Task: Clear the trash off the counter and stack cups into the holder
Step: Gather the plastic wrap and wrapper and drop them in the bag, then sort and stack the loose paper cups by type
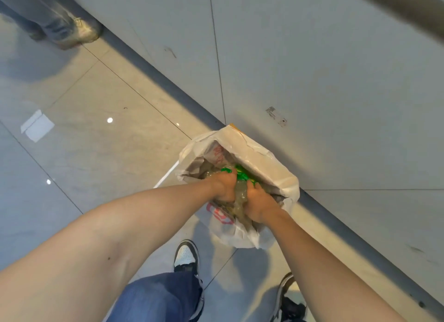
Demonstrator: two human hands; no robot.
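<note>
White bag (242,235) sits on glossy tiled floor (101,153).

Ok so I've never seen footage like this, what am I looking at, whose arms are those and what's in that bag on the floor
This is one picture from a camera worn on a person's head, looking down, so the bare arms are the wearer's own. There is no machine here. Both hands, the left hand and the right hand, press down on crumpled clear plastic inside a white bag that stands on the tiled floor against a grey wall. Something bright green lies in the bag too. Below are the wearer's jeans and shoes. At top left, another person's legs stand nearby.
</note>
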